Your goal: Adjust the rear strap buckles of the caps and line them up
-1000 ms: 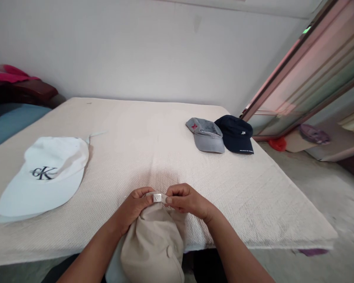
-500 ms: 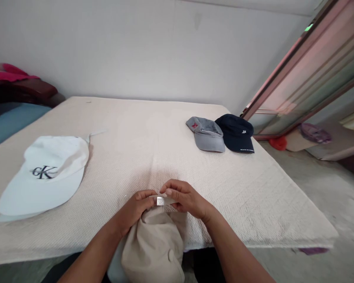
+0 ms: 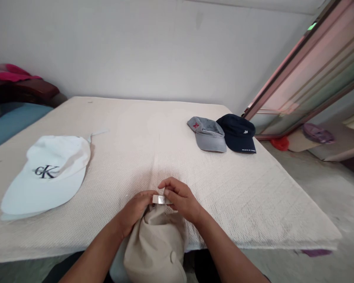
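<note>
A beige cap (image 3: 155, 247) hangs at the near table edge, its crown toward me and its back strap (image 3: 155, 199) uppermost. A small silver buckle (image 3: 161, 199) sits on that strap between my hands. My left hand (image 3: 137, 206) is closed on the strap and the cap's rim left of the buckle. With thumb and fingers, my right hand (image 3: 181, 196) pinches the strap at the buckle's right side. The fingertips behind the strap are partly hidden.
A white cap (image 3: 59, 157) with dark letters lies on the left of the cloth-covered table (image 3: 135, 129). Toward the back right, a grey cap (image 3: 209, 135) touches a navy cap (image 3: 237, 131). A wall (image 3: 135, 47) stands behind; a glass-panelled frame (image 3: 306, 74) rises at the right.
My right hand has moved slightly left, closer to the buckle. More strap now shows between my left hand and the buckle. The other caps lie as before.
</note>
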`<state>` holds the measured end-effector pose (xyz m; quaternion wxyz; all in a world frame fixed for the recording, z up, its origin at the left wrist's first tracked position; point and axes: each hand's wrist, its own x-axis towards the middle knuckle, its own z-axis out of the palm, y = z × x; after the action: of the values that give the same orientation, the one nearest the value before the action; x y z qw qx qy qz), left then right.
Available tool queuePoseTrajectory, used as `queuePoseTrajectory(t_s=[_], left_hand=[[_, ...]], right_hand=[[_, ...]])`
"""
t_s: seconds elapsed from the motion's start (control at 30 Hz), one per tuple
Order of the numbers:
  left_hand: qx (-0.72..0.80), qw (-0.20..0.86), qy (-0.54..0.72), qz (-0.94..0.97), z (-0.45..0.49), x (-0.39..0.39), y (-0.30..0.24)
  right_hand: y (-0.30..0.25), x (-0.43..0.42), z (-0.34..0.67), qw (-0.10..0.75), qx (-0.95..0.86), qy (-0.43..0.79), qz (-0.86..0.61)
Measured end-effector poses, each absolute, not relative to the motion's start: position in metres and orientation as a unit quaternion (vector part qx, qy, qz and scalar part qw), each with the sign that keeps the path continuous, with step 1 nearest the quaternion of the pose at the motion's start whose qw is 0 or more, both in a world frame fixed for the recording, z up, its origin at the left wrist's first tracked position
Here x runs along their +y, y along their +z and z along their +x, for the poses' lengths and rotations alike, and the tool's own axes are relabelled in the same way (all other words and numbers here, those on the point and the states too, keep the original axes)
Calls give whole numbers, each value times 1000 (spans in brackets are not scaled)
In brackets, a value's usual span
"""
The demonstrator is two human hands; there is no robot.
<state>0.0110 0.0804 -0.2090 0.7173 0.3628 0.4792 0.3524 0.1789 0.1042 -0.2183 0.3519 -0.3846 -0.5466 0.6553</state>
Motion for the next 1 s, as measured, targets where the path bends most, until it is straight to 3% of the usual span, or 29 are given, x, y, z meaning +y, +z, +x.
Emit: queuePoseTrajectory(t_s=[0.3, 0.53, 1.0], left_hand=[[424, 770, 374, 295, 10, 80, -205], [419, 777, 395, 255, 5, 81, -213], [454, 772, 319, 309, 10, 79, -216]], right_hand=[[-215, 107, 195, 335, -576, 648, -367], [-216, 108, 211, 254, -532, 725, -356], [-218, 105, 204, 251, -492, 772, -316]])
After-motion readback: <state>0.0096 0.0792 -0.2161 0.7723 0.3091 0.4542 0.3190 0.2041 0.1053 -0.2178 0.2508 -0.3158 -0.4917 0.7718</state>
